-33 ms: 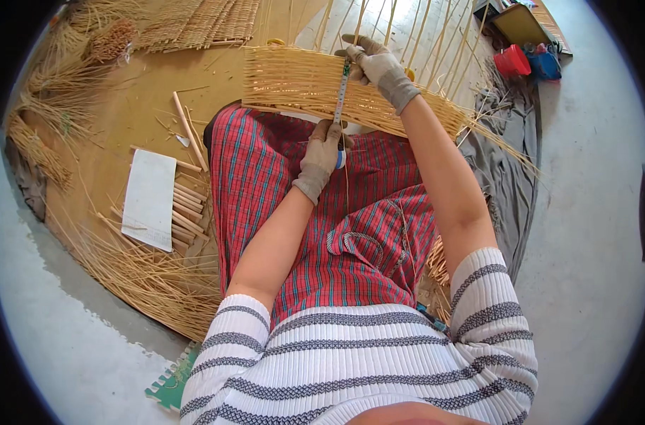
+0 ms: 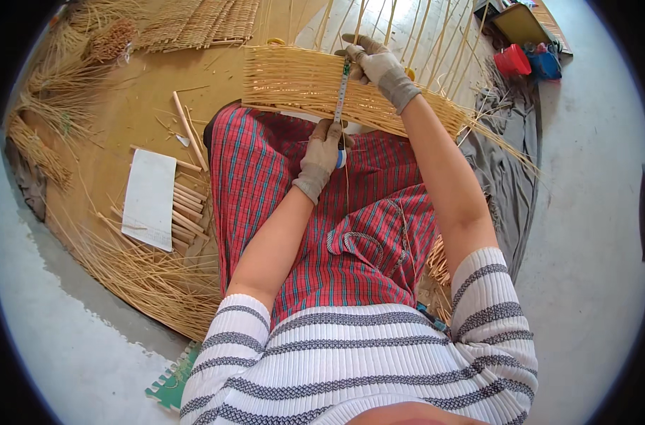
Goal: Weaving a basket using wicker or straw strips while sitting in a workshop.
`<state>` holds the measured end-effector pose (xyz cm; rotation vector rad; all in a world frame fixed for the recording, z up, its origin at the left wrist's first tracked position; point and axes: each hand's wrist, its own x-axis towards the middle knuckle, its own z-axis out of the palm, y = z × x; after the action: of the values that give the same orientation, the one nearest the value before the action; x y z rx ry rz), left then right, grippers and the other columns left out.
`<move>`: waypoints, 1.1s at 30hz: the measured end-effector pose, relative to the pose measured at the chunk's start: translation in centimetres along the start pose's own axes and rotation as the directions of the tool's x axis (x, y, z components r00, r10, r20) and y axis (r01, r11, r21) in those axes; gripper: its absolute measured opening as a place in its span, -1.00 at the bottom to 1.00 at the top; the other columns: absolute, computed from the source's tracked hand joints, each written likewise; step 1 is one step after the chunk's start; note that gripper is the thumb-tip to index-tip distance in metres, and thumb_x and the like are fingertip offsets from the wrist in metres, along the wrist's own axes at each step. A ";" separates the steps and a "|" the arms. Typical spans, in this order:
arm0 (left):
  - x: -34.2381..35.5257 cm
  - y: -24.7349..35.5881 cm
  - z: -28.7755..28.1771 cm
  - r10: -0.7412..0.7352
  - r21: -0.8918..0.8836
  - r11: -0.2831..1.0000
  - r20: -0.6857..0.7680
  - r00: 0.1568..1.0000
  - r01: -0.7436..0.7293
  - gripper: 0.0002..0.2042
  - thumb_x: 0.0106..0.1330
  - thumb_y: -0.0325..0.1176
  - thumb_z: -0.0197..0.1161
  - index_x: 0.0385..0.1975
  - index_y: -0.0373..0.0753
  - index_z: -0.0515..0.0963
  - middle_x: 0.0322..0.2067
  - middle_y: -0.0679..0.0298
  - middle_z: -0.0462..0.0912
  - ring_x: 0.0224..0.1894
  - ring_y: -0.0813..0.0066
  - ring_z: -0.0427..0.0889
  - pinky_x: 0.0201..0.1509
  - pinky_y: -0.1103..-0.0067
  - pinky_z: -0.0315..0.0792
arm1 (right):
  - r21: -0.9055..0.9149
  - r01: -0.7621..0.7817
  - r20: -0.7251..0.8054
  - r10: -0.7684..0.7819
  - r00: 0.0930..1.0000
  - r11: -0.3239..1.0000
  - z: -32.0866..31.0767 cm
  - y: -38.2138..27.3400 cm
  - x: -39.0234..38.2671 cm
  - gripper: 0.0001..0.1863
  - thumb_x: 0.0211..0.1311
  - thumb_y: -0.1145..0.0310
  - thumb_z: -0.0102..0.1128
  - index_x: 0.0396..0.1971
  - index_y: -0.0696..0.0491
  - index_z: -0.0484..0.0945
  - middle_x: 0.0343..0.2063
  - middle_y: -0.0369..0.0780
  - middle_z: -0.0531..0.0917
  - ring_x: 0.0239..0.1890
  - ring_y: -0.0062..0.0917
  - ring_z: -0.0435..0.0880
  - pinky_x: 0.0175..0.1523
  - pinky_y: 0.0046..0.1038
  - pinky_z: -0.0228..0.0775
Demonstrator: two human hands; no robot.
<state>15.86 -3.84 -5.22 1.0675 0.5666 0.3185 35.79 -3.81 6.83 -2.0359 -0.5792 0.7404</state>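
Observation:
A woven wicker panel (image 2: 294, 76) of pale strands lies across my knees, with long upright stakes rising from its far edge. Against it a tape measure (image 2: 341, 92) is stretched from the near edge to the far edge. My left hand (image 2: 324, 147), in a grey-beige work glove, is closed round the tape's case, and a bit of blue and white shows beside the palm. At the panel's far edge my right hand (image 2: 376, 65), gloved alike, has its thumb and fingers bent at the tape's end. Its fingertips are partly hidden by the stakes.
On the board (image 2: 145, 99) at the left lie loose wicker strands (image 2: 152, 290), cut wooden sticks (image 2: 188, 205) and a white sheet (image 2: 150, 198). Finished woven panels (image 2: 198, 25) lie beyond. A red bucket (image 2: 512, 61) and a blue container (image 2: 544, 65) stand at the far right, past a grey cloth (image 2: 510, 184).

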 end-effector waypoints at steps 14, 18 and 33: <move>0.5 -0.6 0.0 -0.036 -0.037 0.999 0.023 0.999 0.037 -0.71 0.70 -0.24 0.00 0.08 -0.35 0.52 -0.41 0.26 0.70 -0.44 0.53 0.63 -0.32 0.55 0.54 | 0.127 0.059 0.102 -0.072 0.992 0.990 -0.5 0.3 0.0 -0.51 0.65 0.21 0.10 0.45 0.01 0.41 0.10 -0.17 0.78 -0.57 -0.71 0.68 -0.47 -0.63 0.60; 0.6 -1.2 0.0 -0.037 -0.116 0.992 0.037 0.999 0.041 -0.72 0.69 -0.25 0.01 0.09 -0.35 0.52 -0.43 0.24 0.70 -0.44 0.52 0.63 -0.32 0.54 0.54 | 0.167 0.037 0.104 -0.054 0.993 0.985 -0.6 0.6 0.2 -0.53 0.64 0.27 0.10 0.44 0.02 0.42 0.07 -0.18 0.79 -0.57 -0.71 0.67 -0.49 -0.62 0.57; 1.3 -2.5 0.0 0.081 -0.014 0.997 0.039 0.996 -0.080 -0.71 0.69 -0.20 0.00 0.06 -0.32 0.51 -0.44 0.20 0.68 -0.41 0.44 0.65 -0.22 0.45 0.55 | 0.089 0.013 0.043 -0.017 0.999 0.996 0.0 1.3 0.8 -0.49 0.64 0.37 0.02 0.51 -0.12 0.36 -0.02 -0.11 0.81 -0.71 -0.62 0.62 -0.60 -0.50 0.45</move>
<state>16.87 -4.31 -7.85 1.0838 0.4867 0.3703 36.56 -3.97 5.54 -1.9362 -0.5755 0.7893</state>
